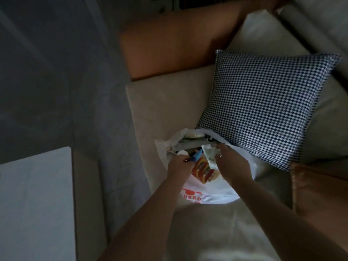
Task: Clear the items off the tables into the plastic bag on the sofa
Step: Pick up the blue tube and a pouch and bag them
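Nearest, two bare forearms reach forward over the sofa (165, 102) seat toward the bag (211, 193), which lies on the cushion with its mouth pointing away from the person. At lower left a pale surface (35, 204) shows one bare corner, well apart from the bag.

Further on, the left hand (178, 164) has its fingers curled round a blue pen (196, 157), or something like it. Its long axis runs from the fingers up and to the right, with the tip already over the mouth. The right hand (232, 162) is beside it at the mouth's right side, pinching a pale packet (210, 153); blur hides exactly how its fingers lie. Both hands are about equally near the opening, so each item probably needs only a short push forward and a release.

Inside the mouth sit a white round lid, dark flat things and a red and yellow pack (204, 171), so free room looks tight toward the left edge and a little better at the middle.

Beyond, a checked pillow (263, 110) leans just behind the bag, touching or overlapping its far rim; that limits forward travel. Farthest, an orange cushion (169, 48) lies across the back.
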The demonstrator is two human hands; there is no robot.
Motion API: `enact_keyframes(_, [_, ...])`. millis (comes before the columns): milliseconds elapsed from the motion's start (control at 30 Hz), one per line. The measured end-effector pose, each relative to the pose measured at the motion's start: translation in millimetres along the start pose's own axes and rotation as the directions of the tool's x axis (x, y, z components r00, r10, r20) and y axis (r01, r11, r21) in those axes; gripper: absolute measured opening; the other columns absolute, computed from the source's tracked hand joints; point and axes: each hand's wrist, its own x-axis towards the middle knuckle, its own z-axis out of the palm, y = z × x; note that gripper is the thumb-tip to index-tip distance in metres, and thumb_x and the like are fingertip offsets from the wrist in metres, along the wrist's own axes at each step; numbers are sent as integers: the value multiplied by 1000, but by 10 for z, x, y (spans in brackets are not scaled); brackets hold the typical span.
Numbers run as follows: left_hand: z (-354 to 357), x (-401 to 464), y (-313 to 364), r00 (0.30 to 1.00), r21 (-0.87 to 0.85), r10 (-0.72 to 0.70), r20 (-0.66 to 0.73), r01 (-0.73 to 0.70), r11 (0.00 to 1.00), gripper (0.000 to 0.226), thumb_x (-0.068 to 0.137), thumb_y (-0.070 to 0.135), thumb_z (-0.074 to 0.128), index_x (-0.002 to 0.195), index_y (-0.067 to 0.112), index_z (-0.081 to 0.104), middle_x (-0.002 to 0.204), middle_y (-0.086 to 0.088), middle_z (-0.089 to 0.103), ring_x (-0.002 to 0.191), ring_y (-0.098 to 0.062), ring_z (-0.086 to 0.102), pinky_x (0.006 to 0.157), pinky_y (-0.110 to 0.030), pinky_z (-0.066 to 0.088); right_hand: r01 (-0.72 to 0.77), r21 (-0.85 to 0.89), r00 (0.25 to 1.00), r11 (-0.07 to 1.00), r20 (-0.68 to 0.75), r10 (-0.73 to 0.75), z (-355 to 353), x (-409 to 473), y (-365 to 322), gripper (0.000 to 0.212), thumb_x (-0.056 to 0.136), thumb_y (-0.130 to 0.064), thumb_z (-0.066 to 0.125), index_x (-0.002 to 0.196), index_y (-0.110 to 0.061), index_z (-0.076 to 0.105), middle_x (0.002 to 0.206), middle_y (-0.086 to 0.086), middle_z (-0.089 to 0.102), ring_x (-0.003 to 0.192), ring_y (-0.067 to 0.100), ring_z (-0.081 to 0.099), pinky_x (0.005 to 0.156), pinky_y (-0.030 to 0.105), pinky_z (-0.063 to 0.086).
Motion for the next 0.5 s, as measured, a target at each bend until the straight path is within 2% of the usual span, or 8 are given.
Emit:
enact_keyframes(67, [119, 66, 56, 1000, 96, 22, 14, -24, 995, 30, 93, 28, 55, 115, 10, 66, 107, -11, 68, 101, -25, 62, 80, -27, 44, 66, -110, 998, 992, 24, -64, -8, 60, 63, 27, 96, -16, 43, 122, -12, 48, 104, 6, 67, 88, 20, 67, 74, 32, 53])
enact_keyframes(167, [236, 113, 117, 999, 172, 37, 18, -39, 984, 31, 93, 26, 56, 120, 12, 63, 111, -9, 67, 103, -22, 61, 82, -24, 42, 196, -308, 980, 931, 83, -179, 35, 160, 178, 32, 95, -18, 45, 126, -12, 48, 116, 8, 64, 104, 24, 62, 85, 34, 45])
enact_keyframes(233, [296, 145, 108, 997, 177, 37, 70, -49, 983, 34, 92, 22, 57, 125, 10, 60, 119, -10, 64, 108, -23, 59, 89, -26, 43, 234, -370, 972, 899, 107, -209, 91, 234, 269, 44, 91, -23, 53, 134, -14, 43, 129, 7, 57, 118, 25, 51, 97, 35, 38])
enact_keyframes(300, [326, 158, 88, 991, 132, 17, 136, -35, 991, 41, 91, 14, 58, 131, 8, 54, 129, -13, 59, 118, -26, 56, 100, -31, 42, 252, -434, 967, 865, 136, -214, 144, 279, 331, 52, 87, -24, 60, 134, -15, 41, 132, 6, 53, 122, 25, 46, 101, 36, 34])
enact_keyframes(400, [359, 172, 44, 982, 114, -1, 187, -21, 993, 47, 88, 9, 60, 134, 7, 51, 133, -14, 56, 122, -25, 54, 106, -34, 41, 300, -541, 954, 786, 184, -237, 207, 310, 409, 43, 85, -19, 60, 126, -14, 48, 129, 6, 53, 121, 25, 45, 100, 36, 34])
enact_keyframes(500, [353, 187, 6, 979, 109, -17, 205, -6, 994, 48, 89, 9, 59, 136, 9, 49, 135, -13, 55, 122, -24, 53, 105, -31, 41, 368, -597, 930, 713, 250, -270, 245, 336, 452, 39, 84, -16, 60, 123, -12, 53, 134, 10, 47, 127, 28, 38, 103, 39, 31])
